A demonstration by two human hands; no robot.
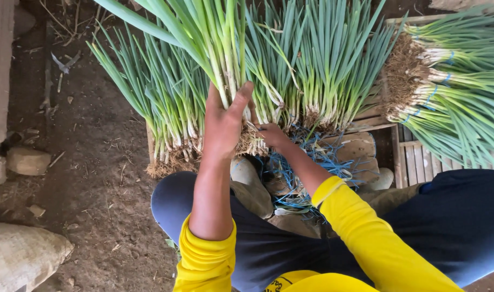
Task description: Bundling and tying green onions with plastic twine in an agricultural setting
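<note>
Two hands (222,121) on fibrous scallion bunch (225,65)

Soft, even daylight fills the scene — no glare, no hard shadows. Colours read vivid and focus holds sharp across the middle (the dirt floor (95,178) goes dimmer at left), with slight wide-angle stretching toward the corners.

Head view, steeply downward, close above lap.

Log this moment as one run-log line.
left hand: grips onion bunch near roots | right hand: at bunch base, by blue ties | tied bundles on crate
</note>
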